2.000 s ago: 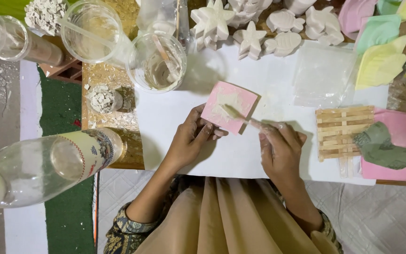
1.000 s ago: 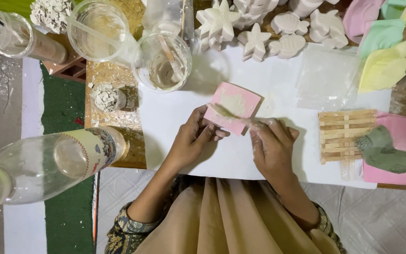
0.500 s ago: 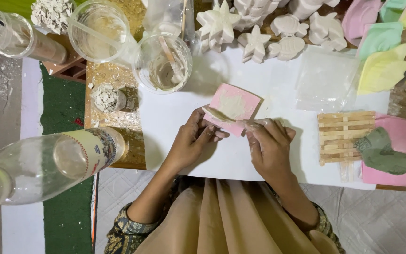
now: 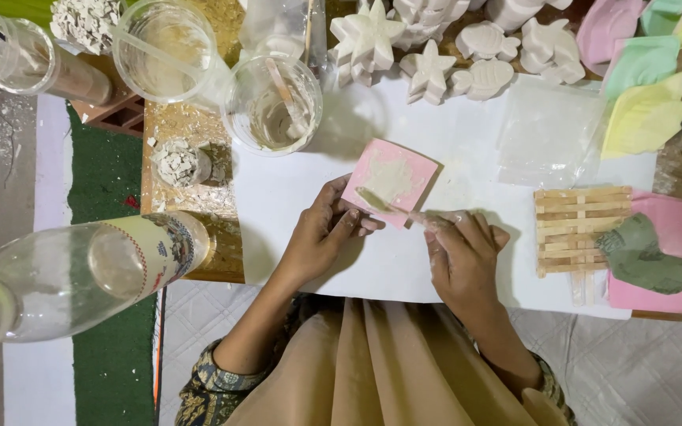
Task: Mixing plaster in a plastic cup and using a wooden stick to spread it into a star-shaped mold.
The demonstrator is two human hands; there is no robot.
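Note:
A pink square tile (image 4: pixel 401 175) lies on the white sheet (image 4: pixel 301 197) with a patch of pale paste spread on it. My left hand (image 4: pixel 321 235) rests on the sheet and pins the tile's near left corner with its fingertips. My right hand (image 4: pixel 461 256) grips a thin wooden stick (image 4: pixel 392 207), whose paste-coated tip lies across the tile's near edge.
A plastic cup (image 4: pixel 274 102) of paste with a stick stands behind the tile. White star and shell casts (image 4: pixel 428 71) line the back. A stick lattice (image 4: pixel 579 229), a grey-green leaf (image 4: pixel 649 256), pastel leaf shapes (image 4: pixel 645 118) sit right. A big clear bottle (image 4: pixel 73 272) lies left.
My right hand has drawn the stick leftward across the tile's near edge, then eased slightly right again. My left hand keeps its hold on the tile's corner.

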